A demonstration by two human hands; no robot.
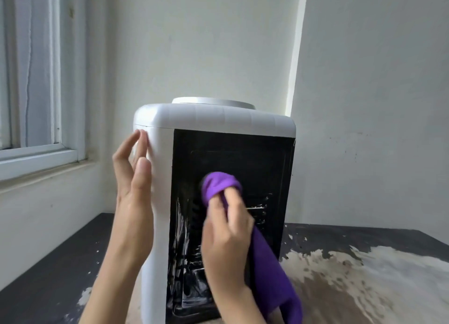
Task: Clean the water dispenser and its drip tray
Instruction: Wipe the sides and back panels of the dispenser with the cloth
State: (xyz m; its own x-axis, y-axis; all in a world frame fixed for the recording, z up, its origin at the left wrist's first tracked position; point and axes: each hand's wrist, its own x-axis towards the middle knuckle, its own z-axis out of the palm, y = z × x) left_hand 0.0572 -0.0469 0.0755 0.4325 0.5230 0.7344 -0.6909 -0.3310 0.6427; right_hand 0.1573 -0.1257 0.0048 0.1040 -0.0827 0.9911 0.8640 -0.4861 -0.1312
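A white water dispenser (218,119) stands on a table with its black panel (233,153) turned towards me. My left hand (133,190) lies flat against its white left side, fingers straight. My right hand (226,236) grips a purple cloth (274,275) and presses its bunched end against the middle of the black panel. The rest of the cloth hangs down past my wrist. Wet streaks show on the lower left of the panel. No drip tray is visible.
The dark table top (364,270) is worn, with large pale patches to the right of the dispenser. A window with a white frame (38,153) is at the left. Pale walls (376,104) stand close behind.
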